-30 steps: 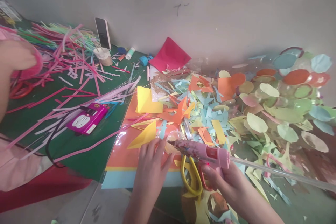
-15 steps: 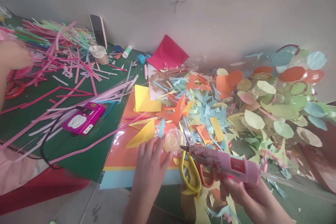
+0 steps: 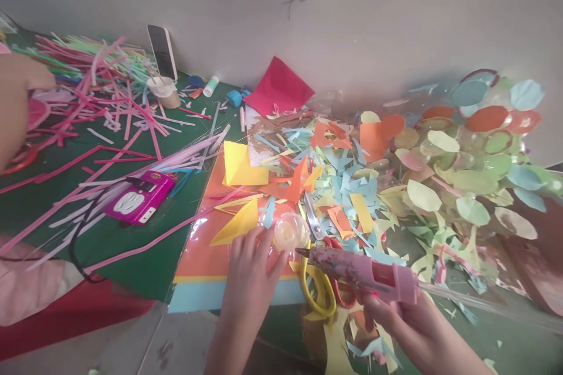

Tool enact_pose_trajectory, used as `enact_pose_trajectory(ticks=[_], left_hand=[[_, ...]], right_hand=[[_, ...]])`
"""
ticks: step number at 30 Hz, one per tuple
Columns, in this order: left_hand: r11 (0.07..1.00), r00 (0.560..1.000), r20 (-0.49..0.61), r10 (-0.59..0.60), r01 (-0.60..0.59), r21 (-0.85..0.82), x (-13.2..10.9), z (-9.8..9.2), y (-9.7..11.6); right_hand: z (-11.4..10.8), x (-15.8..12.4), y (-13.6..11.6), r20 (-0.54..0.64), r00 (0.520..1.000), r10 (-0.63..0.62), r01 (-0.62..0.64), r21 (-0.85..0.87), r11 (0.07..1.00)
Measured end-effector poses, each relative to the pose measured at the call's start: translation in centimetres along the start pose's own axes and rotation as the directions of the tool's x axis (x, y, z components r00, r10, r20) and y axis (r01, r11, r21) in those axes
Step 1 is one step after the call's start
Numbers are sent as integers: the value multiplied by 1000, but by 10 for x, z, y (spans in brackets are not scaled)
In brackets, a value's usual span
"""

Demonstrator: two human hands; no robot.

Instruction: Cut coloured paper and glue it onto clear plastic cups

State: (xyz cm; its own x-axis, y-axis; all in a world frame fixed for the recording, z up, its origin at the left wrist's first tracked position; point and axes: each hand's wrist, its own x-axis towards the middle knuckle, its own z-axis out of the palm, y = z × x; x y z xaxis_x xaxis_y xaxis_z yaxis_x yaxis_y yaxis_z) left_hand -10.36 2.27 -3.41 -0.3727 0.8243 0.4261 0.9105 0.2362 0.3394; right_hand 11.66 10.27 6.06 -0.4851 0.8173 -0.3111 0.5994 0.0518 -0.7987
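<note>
My left hand [image 3: 253, 266] rests on the orange sheet, its index finger and thumb curved against the rim of a small clear plastic cup [image 3: 289, 231], steadying it. In my right hand [image 3: 398, 319] is a pink glue gun [image 3: 365, 269], with a clear glue stick [image 3: 457, 296] coming out of its back. The dark nozzle points left, close to the lower edge of the cup. Scissors with yellow handles [image 3: 315, 290] lie under the gun, partly hidden by it. Folded yellow paper [image 3: 240, 222] lies beside my left fingers.
Paper scraps [image 3: 352, 181] cover the middle. Plastic pieces with coloured paper discs [image 3: 472, 211] are heaped at right. At left are pink sticks [image 3: 127, 102], a magenta box [image 3: 139, 199] with a black cord, a paper cup [image 3: 165, 92], a phone [image 3: 162, 51] and another person's hand [image 3: 30, 73].
The glue gun has shifted slightly left and down, its nozzle nearer the cup's lower edge. My left hand stays at the cup. The other person's hand at the left has moved.
</note>
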Motion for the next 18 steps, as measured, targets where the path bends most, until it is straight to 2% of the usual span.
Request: enact_pose_trajectory(ticks=[4,16,18], left_hand=[[1000,1000,17,-10,11,-18,-1,0,-1],[999,999,39,-29,30,-27,0,-2,1],[999,999,37,-32,33,-27,1,-2,1]], right_hand=[[1,-1,0,79,995,67,-71,58,996],[1,-1,-2,82,992,95,-97,20,995],[0,-1,-1,58,996,68,-69,19,997]])
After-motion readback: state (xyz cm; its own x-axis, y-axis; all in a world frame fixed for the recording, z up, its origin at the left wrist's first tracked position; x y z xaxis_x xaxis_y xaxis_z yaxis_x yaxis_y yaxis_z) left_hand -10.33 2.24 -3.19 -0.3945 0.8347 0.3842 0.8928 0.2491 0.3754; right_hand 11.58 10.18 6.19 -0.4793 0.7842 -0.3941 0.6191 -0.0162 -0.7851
